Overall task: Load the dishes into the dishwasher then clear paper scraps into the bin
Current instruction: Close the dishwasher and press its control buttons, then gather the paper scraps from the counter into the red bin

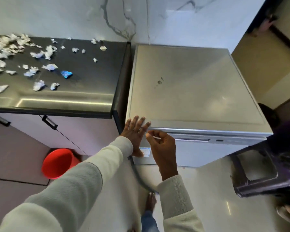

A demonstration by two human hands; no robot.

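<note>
The silver dishwasher [191, 84] took up most of what we saw. It stood against the marbled wall with its door up and its flat top bare but for a small dark smudge. Just to its left ran the dark counter [84, 91], with only a narrow gap between the two. Below the counter were pale cupboard doors with black handles [49, 122]. A dark stool [258, 173] stood on the light floor to the right of the dishwasher's front. A red bucket [57, 163] sat on the floor under the counter's edge, tilted toward us with its mouth in view.

Our left hand [136, 134] lay flat against the dishwasher's front left corner. Its fingers were straight and spread, and the tips reached over the top edge, clasping nothing. Our right hand [162, 148] was just beside it and its fingers were curled. Thumb and forefinger met at the seam under the top panel. We could not tell whether they gripped the door's lip or only touched it.

A grey hose [137, 173] ran down the floor from the dishwasher's left foot. White paper scraps [38, 85] lay strewn over the counter, thickest at its far left, and a blue scrap [66, 74] lay among them. A small label [146, 152] was stuck on the dishwasher door, between our two hands.
</note>
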